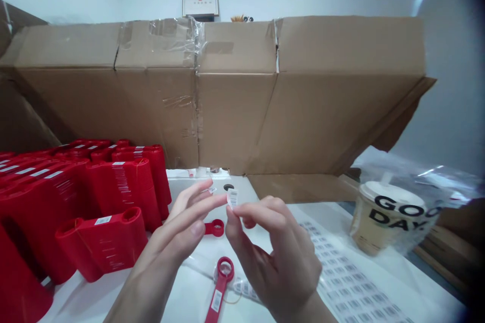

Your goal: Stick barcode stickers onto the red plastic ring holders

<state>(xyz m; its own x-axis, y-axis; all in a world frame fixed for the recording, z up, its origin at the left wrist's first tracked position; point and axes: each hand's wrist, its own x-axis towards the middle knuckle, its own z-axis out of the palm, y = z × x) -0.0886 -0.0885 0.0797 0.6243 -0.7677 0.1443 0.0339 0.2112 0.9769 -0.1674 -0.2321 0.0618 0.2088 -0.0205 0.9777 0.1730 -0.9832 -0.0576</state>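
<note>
In front of me my right hand (275, 252) is closed, thumb and forefinger pinching a small white barcode sticker (233, 198). My left hand (178, 227) is open, its fingers stretched out. The tip of its index finger touches the sticker's left edge. Another small white label (212, 190) shows at a farther fingertip of that hand. Below the hands lies a red flat piece with a ring end (216, 300), a barcode label on its shaft. Behind the left hand a second red ring-ended piece (215, 228) is partly hidden.
Red bundled pieces (109, 242), several with white labels on top, stand in rows at left. A sheet of barcode stickers (344, 275) lies on the white table at right. A lidded cup (382, 217) in a clear bag stands beyond it. A large cardboard box (235, 116) leans behind.
</note>
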